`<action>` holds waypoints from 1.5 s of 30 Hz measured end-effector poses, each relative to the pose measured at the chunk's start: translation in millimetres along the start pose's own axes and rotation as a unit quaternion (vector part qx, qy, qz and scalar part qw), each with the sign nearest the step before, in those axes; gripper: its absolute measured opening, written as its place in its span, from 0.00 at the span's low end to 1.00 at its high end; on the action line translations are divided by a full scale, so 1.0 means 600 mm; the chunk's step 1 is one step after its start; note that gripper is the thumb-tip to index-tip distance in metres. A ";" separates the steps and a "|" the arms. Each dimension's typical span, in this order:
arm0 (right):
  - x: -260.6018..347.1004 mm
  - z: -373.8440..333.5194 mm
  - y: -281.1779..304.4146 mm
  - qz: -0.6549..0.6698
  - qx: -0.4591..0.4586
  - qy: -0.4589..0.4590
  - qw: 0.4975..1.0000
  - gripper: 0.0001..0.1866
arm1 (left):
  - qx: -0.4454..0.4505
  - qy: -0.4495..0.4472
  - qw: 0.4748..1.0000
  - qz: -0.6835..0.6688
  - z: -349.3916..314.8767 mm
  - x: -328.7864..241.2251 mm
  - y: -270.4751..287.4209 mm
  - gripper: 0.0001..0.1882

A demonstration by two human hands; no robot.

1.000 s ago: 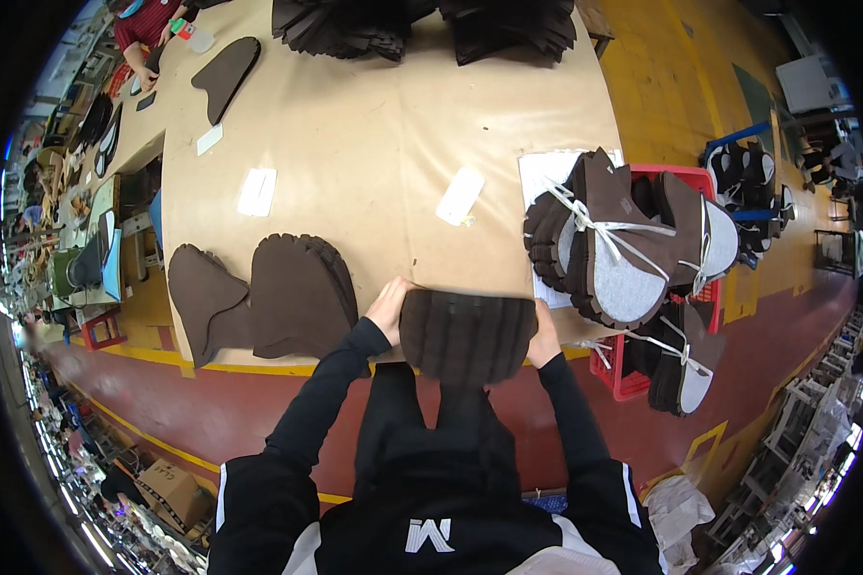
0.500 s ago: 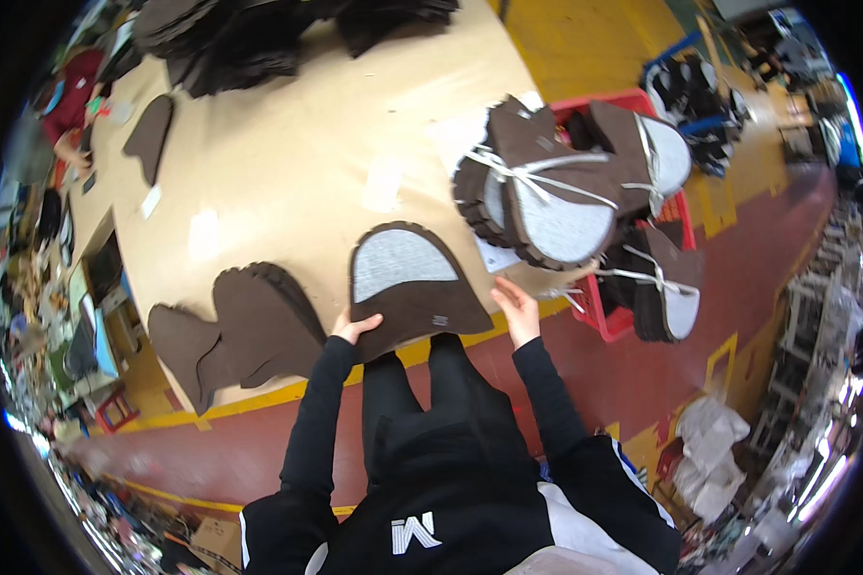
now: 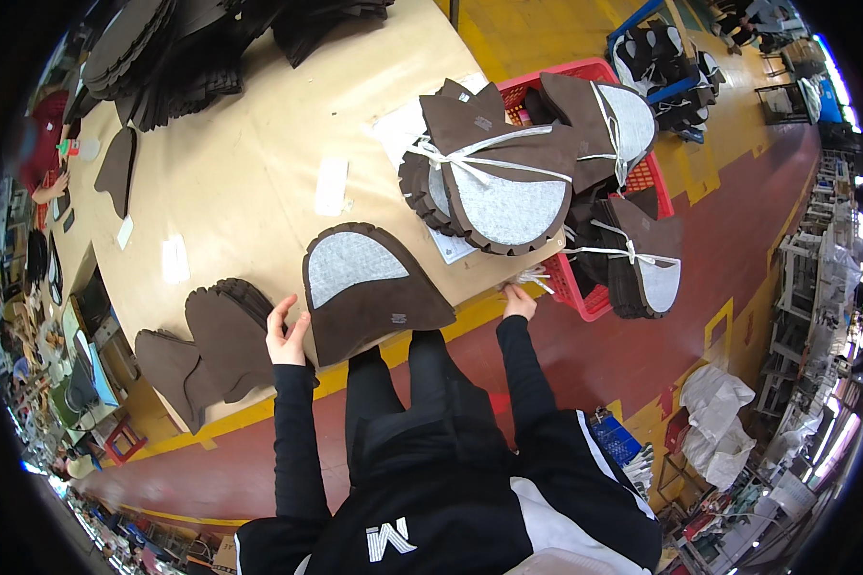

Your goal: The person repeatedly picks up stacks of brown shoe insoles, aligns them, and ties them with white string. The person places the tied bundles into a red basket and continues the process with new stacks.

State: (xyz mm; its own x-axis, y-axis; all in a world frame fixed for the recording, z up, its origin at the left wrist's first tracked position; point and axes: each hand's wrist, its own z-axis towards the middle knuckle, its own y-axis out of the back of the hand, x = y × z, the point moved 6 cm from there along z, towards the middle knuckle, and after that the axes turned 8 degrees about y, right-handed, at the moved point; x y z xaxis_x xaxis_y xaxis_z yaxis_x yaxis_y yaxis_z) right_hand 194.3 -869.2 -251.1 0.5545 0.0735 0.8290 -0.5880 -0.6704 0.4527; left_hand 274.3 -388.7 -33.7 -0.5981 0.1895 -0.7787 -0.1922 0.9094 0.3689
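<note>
A dark brown fabric piece [image 3: 379, 305] with a curved edge and a pale grey inset lies at the table's near edge, perhaps on top of others like it. Just left of it, my left hand [image 3: 288, 333] is raised with the fingers apart and nothing in them. My right hand [image 3: 519, 303] is closed at a bunch of white strings [image 3: 535, 279] at the table edge. Its fingertips pinch the strings, though they are partly hidden. Beyond that hand rests a brown bundle [image 3: 508, 206] with a grey inset, tied with white string.
More brown pieces [image 3: 230, 331] lie left on the beige table [image 3: 249, 172]. A red basket [image 3: 596, 307] holding tied bundles stands at the right. Dark stacks [image 3: 177, 72] sit at the far left, and a person's hand [image 3: 50, 190] shows beyond. White bags [image 3: 717, 402] stand lower right.
My left hand has let go of the fabric piece and moved off to its left. My right hand has left the piece's right side and reached the white strings. The view has shifted.
</note>
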 end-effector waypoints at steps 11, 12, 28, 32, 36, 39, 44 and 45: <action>0.018 -0.035 0.016 0.221 0.059 -0.025 0.973 0.05 | 0.061 0.018 0.998 -0.024 -0.022 -0.025 -0.056 0.17; 0.015 -0.040 0.018 0.217 0.077 -0.062 0.971 0.05 | 0.067 0.017 0.997 -0.028 -0.022 -0.026 -0.059 0.17; 0.179 -0.150 0.081 -0.224 0.064 0.322 0.918 0.10 | 0.151 0.037 0.983 -0.094 -0.041 -0.040 -0.092 0.16; -0.216 -0.297 0.201 -0.600 0.453 0.031 0.659 0.19 | 0.171 0.054 0.977 -0.117 -0.048 -0.034 -0.105 0.16; -0.261 -0.410 0.276 -0.545 0.540 -0.111 0.632 0.18 | 0.178 0.040 0.977 -0.108 -0.063 -0.052 -0.104 0.15; -0.246 -0.409 0.290 -0.547 0.549 -0.120 0.621 0.17 | 0.170 0.072 0.979 -0.091 -0.066 -0.043 -0.105 0.15; -0.202 -0.366 0.282 -0.560 0.558 -0.092 0.605 0.15 | 0.175 0.049 0.979 -0.090 -0.082 -0.046 -0.115 0.15; -0.192 -0.354 0.278 -0.565 0.559 -0.077 0.602 0.15 | 0.182 -0.001 0.981 -0.072 -0.086 -0.044 -0.126 0.15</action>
State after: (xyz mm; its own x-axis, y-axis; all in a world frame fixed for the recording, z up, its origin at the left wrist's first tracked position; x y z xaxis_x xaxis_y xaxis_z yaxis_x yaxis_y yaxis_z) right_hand -92.9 -832.8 -201.5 0.3269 0.9375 0.1195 0.9318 -0.3408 0.1247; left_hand 264.3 -481.6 -14.8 -0.5843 0.0506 -0.8100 0.0173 0.9986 0.0498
